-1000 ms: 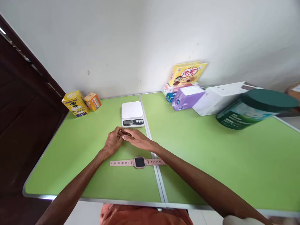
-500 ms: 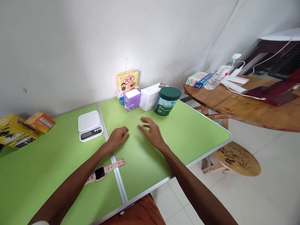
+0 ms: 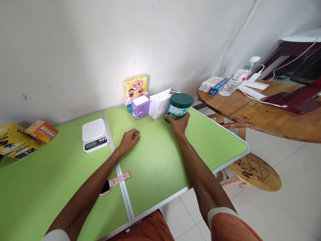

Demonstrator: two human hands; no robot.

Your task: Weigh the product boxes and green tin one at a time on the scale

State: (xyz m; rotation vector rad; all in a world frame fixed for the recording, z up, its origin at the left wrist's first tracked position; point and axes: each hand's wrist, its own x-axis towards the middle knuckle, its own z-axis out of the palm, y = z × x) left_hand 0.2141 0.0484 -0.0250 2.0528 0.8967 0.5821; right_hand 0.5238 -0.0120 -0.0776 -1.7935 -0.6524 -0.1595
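The green tub [image 3: 179, 106] stands on the table [image 3: 152, 164] beside a white box [image 3: 158, 105], the right hand [image 3: 180, 124] clasping its lower front; so low a grip could tip it. The left hand [image 3: 129, 139] (half-curled, seemingly empty) lies apart.

The right hand [image 3: 180, 125] clasps the green tub [image 3: 181, 100] from its near side; the left hand [image 3: 129, 139], loosely curled, apparently rests on the table [image 3: 155, 164].
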